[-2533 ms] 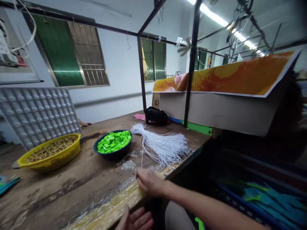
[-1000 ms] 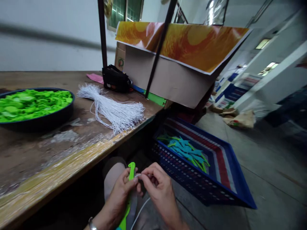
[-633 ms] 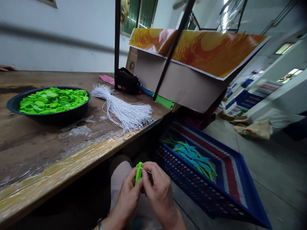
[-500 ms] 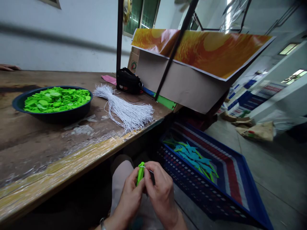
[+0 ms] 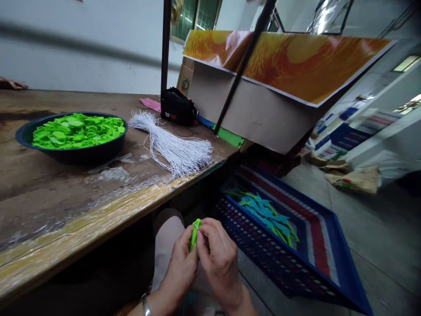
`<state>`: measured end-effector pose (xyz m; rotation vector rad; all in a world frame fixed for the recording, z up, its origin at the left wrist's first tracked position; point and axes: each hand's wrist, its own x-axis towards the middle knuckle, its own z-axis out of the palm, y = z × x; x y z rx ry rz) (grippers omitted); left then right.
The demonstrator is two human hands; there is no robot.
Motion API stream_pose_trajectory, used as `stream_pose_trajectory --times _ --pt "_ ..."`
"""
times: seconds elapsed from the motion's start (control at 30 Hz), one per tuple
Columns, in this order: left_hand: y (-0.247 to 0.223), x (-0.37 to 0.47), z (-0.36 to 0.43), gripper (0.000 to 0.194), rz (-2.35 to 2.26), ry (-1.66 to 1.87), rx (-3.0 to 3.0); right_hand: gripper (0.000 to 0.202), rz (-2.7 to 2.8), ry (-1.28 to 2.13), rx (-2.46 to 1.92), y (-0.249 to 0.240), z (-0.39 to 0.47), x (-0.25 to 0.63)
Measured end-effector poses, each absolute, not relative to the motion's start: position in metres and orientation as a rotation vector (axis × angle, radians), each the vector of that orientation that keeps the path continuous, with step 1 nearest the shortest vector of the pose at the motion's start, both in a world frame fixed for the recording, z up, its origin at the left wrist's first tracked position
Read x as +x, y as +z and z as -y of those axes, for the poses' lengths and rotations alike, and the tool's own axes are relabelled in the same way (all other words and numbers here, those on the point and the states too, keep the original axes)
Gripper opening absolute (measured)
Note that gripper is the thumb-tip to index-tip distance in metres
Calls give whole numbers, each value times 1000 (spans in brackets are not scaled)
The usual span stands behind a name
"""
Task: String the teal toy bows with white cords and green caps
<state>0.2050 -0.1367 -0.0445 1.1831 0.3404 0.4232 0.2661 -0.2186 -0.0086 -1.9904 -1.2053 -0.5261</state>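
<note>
Over my lap, my left hand [image 5: 182, 259] pinches a small bright green plastic piece [image 5: 194, 234] between thumb and fingers. Close against it, my right hand [image 5: 219, 259] has thumb and forefinger pressed together at the piece's upper end, where a short bit of white string [image 5: 196, 225] shows. The rest of that string is hidden by my fingers. On the table ahead lies a bundle of white strings [image 5: 177, 147]. Left of the bundle, a dark bowl [image 5: 88, 153] is heaped with similar green pieces [image 5: 74, 129].
A blue plastic crate [image 5: 279, 272] with a striped lining stands at my right, holding blue and green pieces [image 5: 263, 213]. The table edge [image 5: 98, 224] is wrapped in tape. A black bag [image 5: 177, 106] sits at the back, near a slanting dark pole [image 5: 237, 81]. Another person's hand [image 5: 11, 83] rests far left.
The view has shifted slightly. My right fingers have closed in on the green piece's top, and less of the white string shows. My left hand keeps its hold.
</note>
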Motion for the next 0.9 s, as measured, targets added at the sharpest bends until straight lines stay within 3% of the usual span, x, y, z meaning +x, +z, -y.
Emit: stream_pose_trajectory --times 0.17,0.3,0.4,0.43,0.67,0.8,0.9 --pt "-42 202 139 25 -375 400 1194 17 1166 -527 -2076 -10 216 267" --pt "-37 200 136 46 -402 342 954 15 1120 -431 -2160 -12 217 269" --pt "-36 203 133 33 -448 311 725 17 1100 -250 -2164 -14 222 269" --pt "-37 205 133 28 -471 314 731 17 1092 -211 -2154 -15 224 269" --pt "-41 205 127 41 -526 394 1142 11 1083 -101 -2145 -19 231 269" --pt "-35 142 80 30 -712 682 1541 14 1149 -181 -2171 -32 253 277" --pt "-29 34 24 24 -1147 926 1807 25 1134 -98 -2230 -49 268 294"
